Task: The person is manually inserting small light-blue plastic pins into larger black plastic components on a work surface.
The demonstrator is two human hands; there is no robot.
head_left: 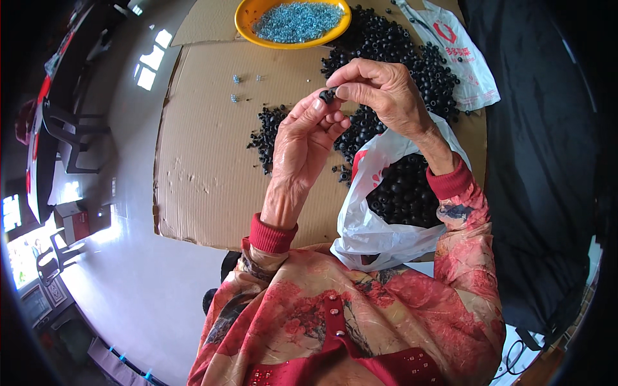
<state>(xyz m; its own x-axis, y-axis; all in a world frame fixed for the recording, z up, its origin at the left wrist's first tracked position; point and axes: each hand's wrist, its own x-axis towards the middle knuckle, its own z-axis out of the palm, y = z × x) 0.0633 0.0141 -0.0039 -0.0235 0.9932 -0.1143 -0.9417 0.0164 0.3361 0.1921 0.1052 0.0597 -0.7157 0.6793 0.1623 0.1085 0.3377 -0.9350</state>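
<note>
left hand [300, 143]: pinching black piece [326, 96]
right hand [385, 96]: pinching same piece's right side
white bag [358, 222]: holding black parts [402, 196]
yellow bowl [283, 45]: holding blue beads [299, 22]

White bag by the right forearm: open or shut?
Open: the white bag's mouth is spread wide, with black round parts showing inside.

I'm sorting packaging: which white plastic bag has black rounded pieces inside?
The open white plastic bag at the near edge of the brown cardboard sheet; black rounded pieces show inside. The other white plastic bag lies flattened at the far right.
</note>
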